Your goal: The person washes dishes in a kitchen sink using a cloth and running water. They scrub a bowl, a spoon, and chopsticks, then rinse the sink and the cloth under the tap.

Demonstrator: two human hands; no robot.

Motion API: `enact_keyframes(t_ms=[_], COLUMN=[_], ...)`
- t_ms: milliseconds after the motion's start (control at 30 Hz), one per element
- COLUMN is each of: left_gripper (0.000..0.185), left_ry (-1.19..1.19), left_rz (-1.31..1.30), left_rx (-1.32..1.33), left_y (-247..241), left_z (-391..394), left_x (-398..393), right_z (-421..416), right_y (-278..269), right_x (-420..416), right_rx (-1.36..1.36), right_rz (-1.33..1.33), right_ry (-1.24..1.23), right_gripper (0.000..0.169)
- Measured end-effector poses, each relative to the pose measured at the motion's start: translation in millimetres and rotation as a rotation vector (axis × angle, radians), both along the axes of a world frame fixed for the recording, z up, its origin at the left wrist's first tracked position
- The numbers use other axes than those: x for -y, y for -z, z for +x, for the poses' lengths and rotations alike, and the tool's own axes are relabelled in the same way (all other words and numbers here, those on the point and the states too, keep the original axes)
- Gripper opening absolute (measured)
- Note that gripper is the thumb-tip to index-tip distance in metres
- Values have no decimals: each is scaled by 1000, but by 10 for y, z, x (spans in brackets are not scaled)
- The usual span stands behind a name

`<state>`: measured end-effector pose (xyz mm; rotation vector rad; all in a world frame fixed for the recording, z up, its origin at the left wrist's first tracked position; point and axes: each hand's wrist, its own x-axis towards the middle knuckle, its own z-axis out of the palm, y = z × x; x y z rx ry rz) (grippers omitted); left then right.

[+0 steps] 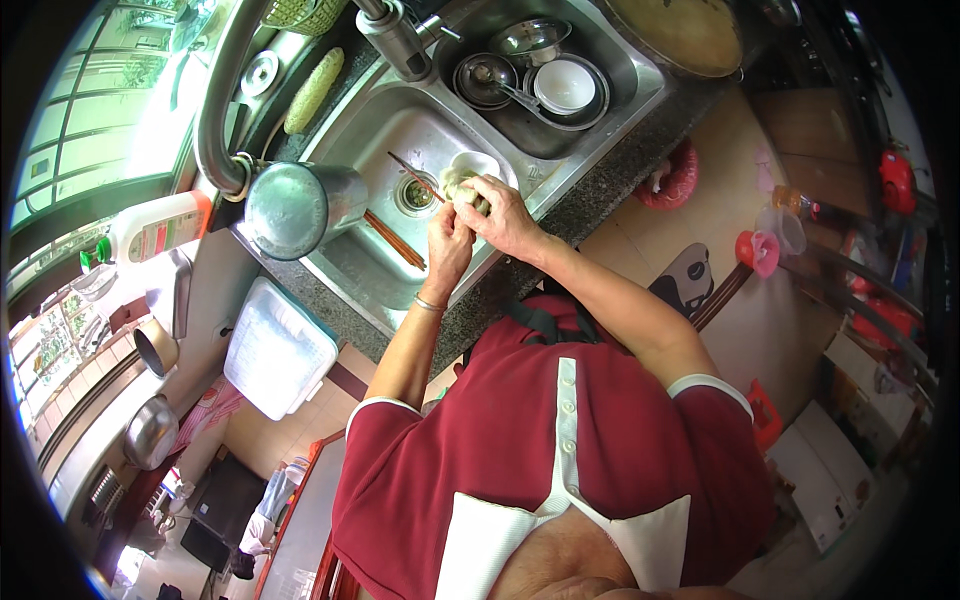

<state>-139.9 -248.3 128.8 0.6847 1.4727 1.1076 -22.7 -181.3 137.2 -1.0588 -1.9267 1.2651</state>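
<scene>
Both hands are over the left basin of a stainless steel sink (352,161). My left hand (450,251) grips the lower end of thin reddish-brown chopsticks (412,174), which slant up across the drain; their exact count is unclear. Pressed close beside it, my right hand (501,214) is closed around a pale yellow-green scrubber (459,180), perhaps a piece of loofah, partly covered by the fingers. Just behind the scrubber sits a white bowl (480,161). A bundle of chopsticks (396,240) lies on the basin floor, left of the drain strainer (418,195).
The right basin holds metal bowls (534,36), a ladle (517,94) and a white bowl (566,86). A faucet (394,41) overhangs the divider. A metal cylinder (289,210) stands at the left rim. A dried loofah (315,90) and a detergent bottle (161,229) are nearby.
</scene>
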Motion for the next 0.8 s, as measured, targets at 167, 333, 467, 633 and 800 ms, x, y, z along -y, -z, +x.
enact_keyframes(t_ms=[167, 333, 467, 633, 800], left_gripper=[19, 23, 23, 24, 23], left_ry=[76, 392, 752, 1179, 1605], left_rz=[-154, 3, 37, -209, -55], left_rx=[100, -339, -538, -369, -465], left_y=[-94, -25, -178, -500, -281], left_z=[-208, -443, -684, -872, -943], left_x=[-33, 31, -23, -407, -819], right_z=[124, 348, 507, 468, 216], right_y=[-13, 80, 172, 203, 44], right_x=[-66, -191, -183, -193, -308], right_rx=[-12, 207, 375, 482, 220], right_rz=[142, 280, 530, 994, 1179], right_ry=[-162, -320, -549, -805, -988], right_gripper=[27, 26, 28, 25, 18])
